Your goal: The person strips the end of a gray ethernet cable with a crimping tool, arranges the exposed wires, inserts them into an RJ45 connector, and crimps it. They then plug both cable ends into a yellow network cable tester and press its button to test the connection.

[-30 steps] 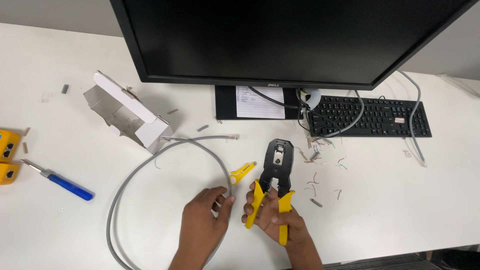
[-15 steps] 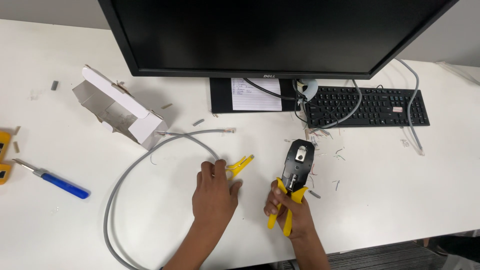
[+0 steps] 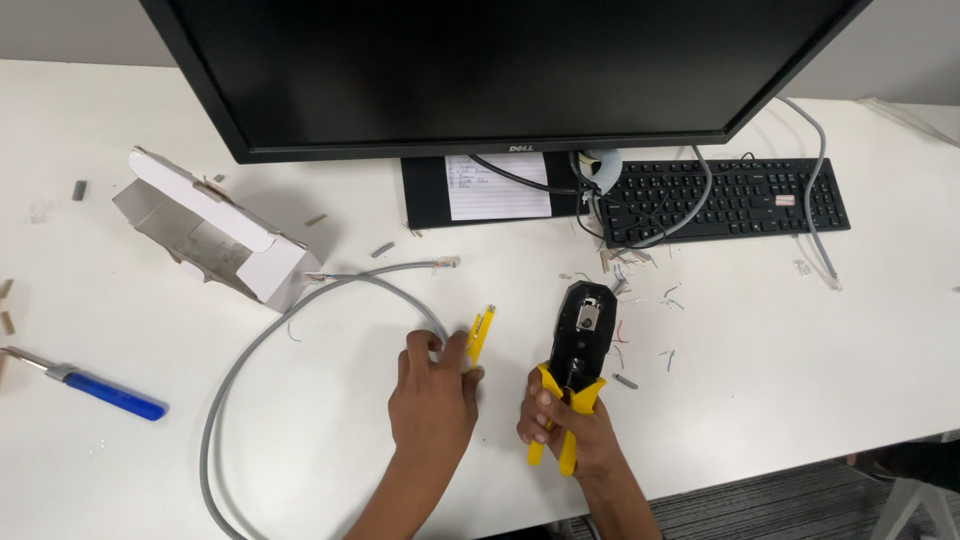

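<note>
A white desk (image 3: 800, 380) carries a large black monitor (image 3: 500, 70) at the rear, its stand base holding a lined paper note (image 3: 497, 186). A black keyboard (image 3: 735, 198) lies right of the stand, with grey leads draped over its left end. An opened white cardboard box (image 3: 215, 230) lies on its side at left. A long grey cable (image 3: 270, 340) loops from the near desk edge up past the box, one end finishing in a clear plug (image 3: 447, 263) near the monitor stand. A blue-handled tool (image 3: 95, 388) rests well apart at far left. Wire offcuts (image 3: 640, 290) are scattered between keyboard and hands. The right hand (image 3: 565, 425) is closed around the yellow handles of a crimping tool (image 3: 577, 340), black head pointing away from the person and resting on or just above the desk. The left hand (image 3: 432, 395) lies palm down, fingers curled onto the grey cable where it bends, thumb side touching a small yellow stripper (image 3: 480, 333); whether it pinches the stripper cannot be told. Nothing lies between the two hands
</note>
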